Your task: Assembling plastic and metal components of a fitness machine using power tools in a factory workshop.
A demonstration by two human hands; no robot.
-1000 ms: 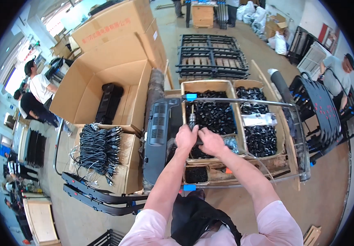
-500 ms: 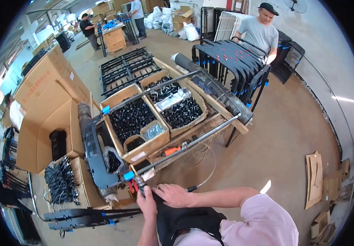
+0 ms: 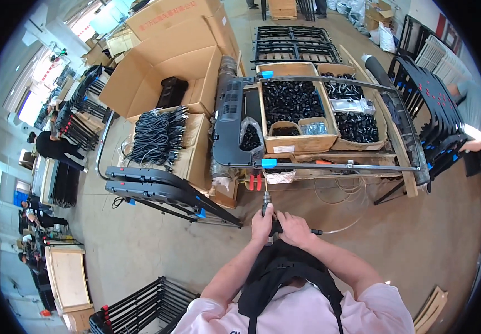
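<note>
Ahead, well apart: long black metal frame [image 3: 329,166] laid across brown cardboard boxes of black parts [image 3: 291,103]. Close to chest: left hand [image 3: 262,224] and right hand [image 3: 293,229], both clenched round small black air-driven screwdriver [image 3: 266,207].

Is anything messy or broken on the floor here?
Nothing looks broken. A thin clear hose lies in loose loops on the floor under the metal frame, trailing to the tool that both hands hold. That looks untidy.
</note>
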